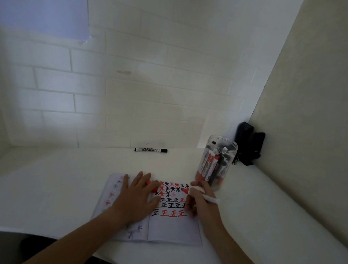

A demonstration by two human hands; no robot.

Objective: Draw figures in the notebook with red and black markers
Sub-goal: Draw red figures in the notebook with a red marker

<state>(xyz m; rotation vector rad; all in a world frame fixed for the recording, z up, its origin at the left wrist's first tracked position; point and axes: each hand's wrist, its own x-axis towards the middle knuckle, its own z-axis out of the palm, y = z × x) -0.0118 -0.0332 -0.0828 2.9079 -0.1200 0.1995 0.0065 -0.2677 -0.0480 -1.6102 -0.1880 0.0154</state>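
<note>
Right now I see the notebook (pixel 173 229) lying open on the white desk (pixel 57 186), its right page filled near the top with rows of red and black star shapes and, below them, rows of red and black 正 characters. My left hand (pixel 135 198) lies flat across the spine and the left page, palm down, fingers straight and spread and pointing away from me, pressing the pages; a red cap (pixel 152 185) shows under its fingertips (how it is held I cannot tell). The left forearm runs in from the bottom left at a slant. My right hand (pixel 199 200) sits at the right edge of the page, fingers curled round a red marker (pixel 202 195) in a writing grip, the red tip at the end of the second star row and the white barrel sticking out to the right past the knuckles. The right forearm comes in from the bottom right, so the two hands stand apart with the drawn figures between them. Just beyond the right hand stands a clear plastic jar (pixel 217 159) holding more red and black markers upright. A black marker (pixel 150 150) lies capped on the desk at the foot of the tiled wall (pixel 131 90), well apart from the notebook. Some dark object (pixel 248 143) sits in the far right corner; I cannot make out what it is.
</note>
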